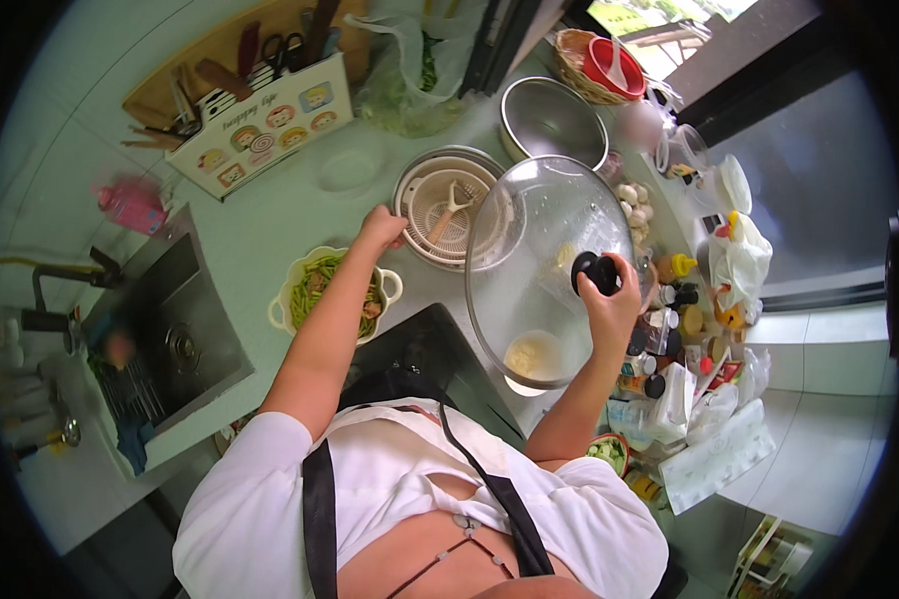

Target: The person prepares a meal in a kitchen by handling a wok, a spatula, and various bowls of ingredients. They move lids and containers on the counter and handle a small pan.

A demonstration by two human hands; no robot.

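My right hand (614,297) grips the black knob of a large clear glass lid (499,290), which is tilted over the counter. Through the lid a bowl of pale minced food (532,356) can be seen. My left hand (381,230) is closed at the left rim of a round basin (404,190). White plastic colanders (428,192) are nested in that basin, and a peeler (448,215) with a light brown handle lies inside. Below my left forearm, a white two-handled dish (282,299) holds green beans and brown meat pieces; my forearm covers part of it.
A steel bowl (554,118) stands behind the lid, with garlic bulbs (635,207) beside it. Seasoning bottles (659,324) crowd the right side. A dark cooktop (425,344) is in front of me, the sink (195,344) to the left, and a knife holder (270,125) at the back left.
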